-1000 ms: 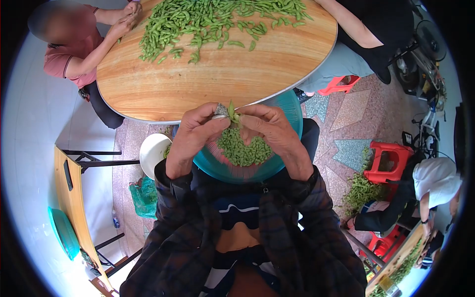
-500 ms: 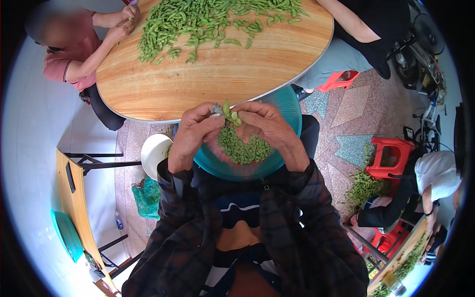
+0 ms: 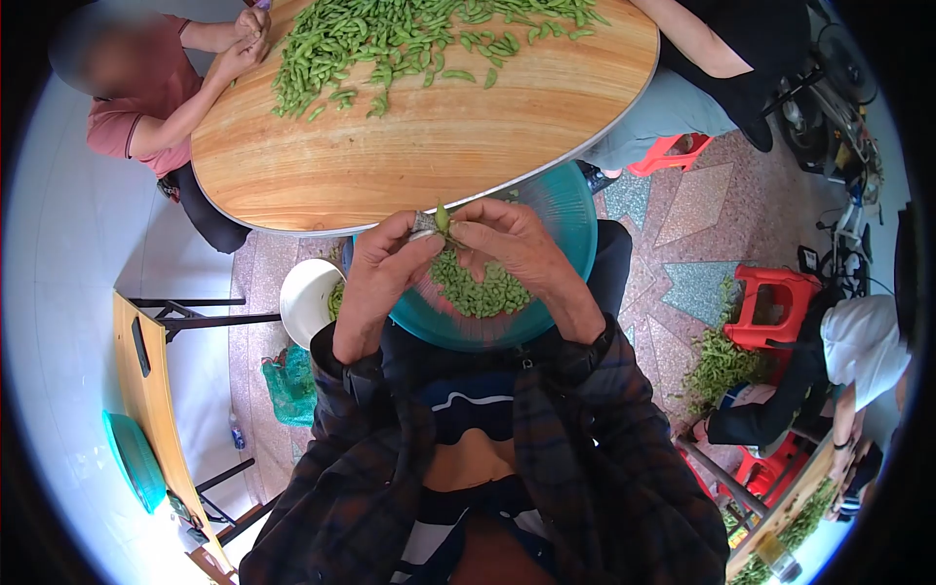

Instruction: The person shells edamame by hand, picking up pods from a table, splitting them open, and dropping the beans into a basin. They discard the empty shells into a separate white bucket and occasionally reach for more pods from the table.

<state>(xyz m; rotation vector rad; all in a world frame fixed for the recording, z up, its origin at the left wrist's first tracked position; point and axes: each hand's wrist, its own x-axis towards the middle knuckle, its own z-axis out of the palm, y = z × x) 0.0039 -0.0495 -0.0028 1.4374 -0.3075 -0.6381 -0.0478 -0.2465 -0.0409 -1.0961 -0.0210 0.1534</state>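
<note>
In the head view, my left hand (image 3: 383,268) and my right hand (image 3: 522,255) meet over a teal basin (image 3: 581,229). Their closed fingertips pinch a green soybean pod (image 3: 442,216), its pointed end sticking up between them. A grey, speckled covering with a shiny edge (image 3: 424,225) sits at my left index fingertip. Below the hands, shelled green soybeans (image 3: 485,292) lie heaped in the basin, partly hidden by my right hand. The basin rests at my lap, its far side under the table edge.
Many unshelled pods (image 3: 375,44) cover the far part of the wooden table (image 3: 390,161). People sit at its left and right. A white bucket (image 3: 304,292) and green mesh bag (image 3: 289,387) are left on the floor; a red stool (image 3: 773,310) and plant pile (image 3: 723,370) are right.
Pale beans showed between my fingertips beside an opened pod earlier; now a pod stands upright there and those beans are out of sight. My fingertips have drawn closer together.
</note>
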